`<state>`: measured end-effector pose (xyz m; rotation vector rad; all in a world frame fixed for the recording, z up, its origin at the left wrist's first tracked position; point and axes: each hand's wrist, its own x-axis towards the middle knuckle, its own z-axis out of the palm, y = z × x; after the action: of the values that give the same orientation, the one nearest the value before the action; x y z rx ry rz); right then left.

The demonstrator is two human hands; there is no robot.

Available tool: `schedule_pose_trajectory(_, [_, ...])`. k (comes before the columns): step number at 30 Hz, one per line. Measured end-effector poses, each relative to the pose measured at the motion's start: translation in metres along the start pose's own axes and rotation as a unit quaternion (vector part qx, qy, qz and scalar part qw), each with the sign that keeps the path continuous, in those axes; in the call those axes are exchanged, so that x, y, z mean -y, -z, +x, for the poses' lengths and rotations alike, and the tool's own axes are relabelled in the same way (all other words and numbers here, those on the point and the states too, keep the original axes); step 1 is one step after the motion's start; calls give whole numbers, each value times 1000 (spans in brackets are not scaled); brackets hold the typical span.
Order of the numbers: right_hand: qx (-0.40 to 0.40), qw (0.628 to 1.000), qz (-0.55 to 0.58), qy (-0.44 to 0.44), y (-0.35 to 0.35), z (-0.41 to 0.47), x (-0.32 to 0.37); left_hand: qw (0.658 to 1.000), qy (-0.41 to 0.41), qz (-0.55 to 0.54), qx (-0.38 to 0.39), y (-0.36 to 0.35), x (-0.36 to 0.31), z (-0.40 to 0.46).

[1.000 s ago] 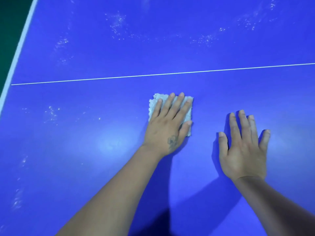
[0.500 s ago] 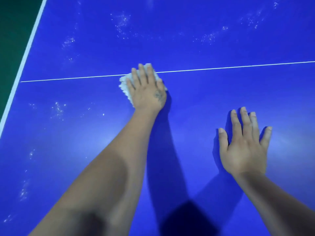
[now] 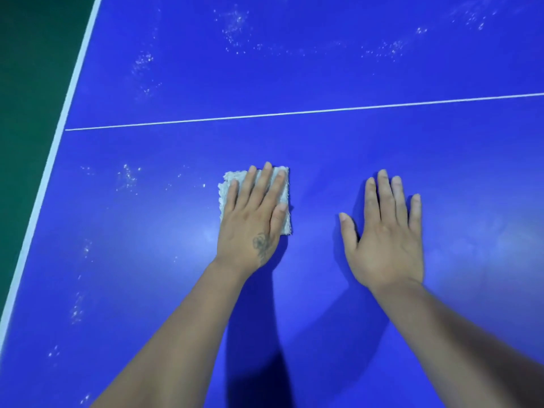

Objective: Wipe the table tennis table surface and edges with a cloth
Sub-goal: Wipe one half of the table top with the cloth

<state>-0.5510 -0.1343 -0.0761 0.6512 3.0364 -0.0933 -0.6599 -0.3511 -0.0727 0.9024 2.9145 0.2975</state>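
Left hand (image 3: 250,219) flat, fingers straight and slightly spread, pressing on a small pale fuzzy cloth (image 3: 228,187) against the blue table tennis table (image 3: 382,136); nothing gripped, only pressed down

Cloth roughly square, folded, lying near the middle of the view on the near side of the thin white centre line (image 3: 294,113), well apart from it; far-left corner, left edge and right edge showing round the fingers, rest hidden under the palm

Right hand (image 3: 385,231) just beside, apart from the cloth, palm down flat on bare table, fingers straight and close together, thumb out to the left; holding nothing

White specks of dust (image 3: 128,178) scattered left of the cloth, between it and the white edge stripe (image 3: 44,184); more specks (image 3: 235,25) in patches beyond the centre line, top of view, and a few faint ones (image 3: 77,310) along the near left side

Dark green floor (image 3: 26,83) past the left edge

Both forearms reaching in from the bottom, dark shadows falling between and beneath them, a soft glare on the surface left of the left wrist
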Motion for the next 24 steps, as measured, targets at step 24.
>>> schedule_pose_trajectory(24, [-30,999,15,-12,-2,1,4,998,-55,28,-5,-3,-16,-13])
